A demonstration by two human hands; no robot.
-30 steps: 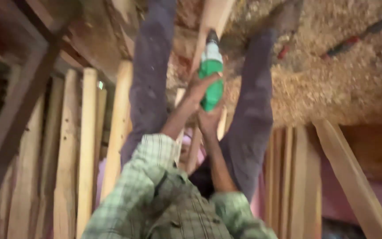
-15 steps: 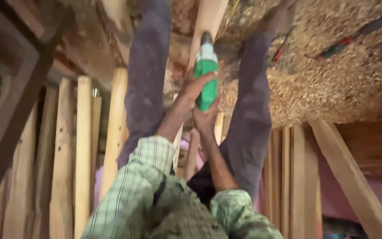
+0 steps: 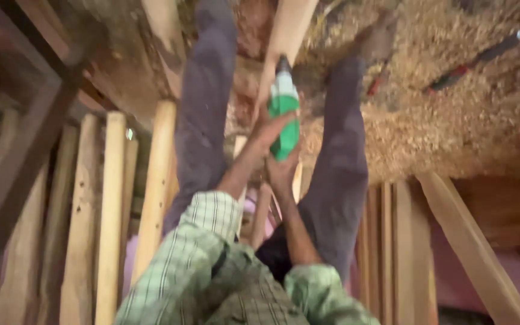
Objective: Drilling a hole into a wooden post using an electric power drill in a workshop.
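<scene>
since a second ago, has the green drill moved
No: the drill sits lower in frame, but the plank and red tool dropped with it, so the camera shifted. Its tip is on the plank as before.

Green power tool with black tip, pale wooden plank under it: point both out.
Green power tool with black tip [image 3: 284,123], head view, on its green body.
Pale wooden plank [image 3: 290,27], head view, on its bare face above the tool.

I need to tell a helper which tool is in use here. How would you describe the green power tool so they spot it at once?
Start at the pale wooden plank running to the top edge between the two dark trouser legs. Against that plank, both hands, the left hand and the right hand, grip the green power tool. Its bright green body with a dark tip is the only green thing among the brown wood and sawdust.
</scene>
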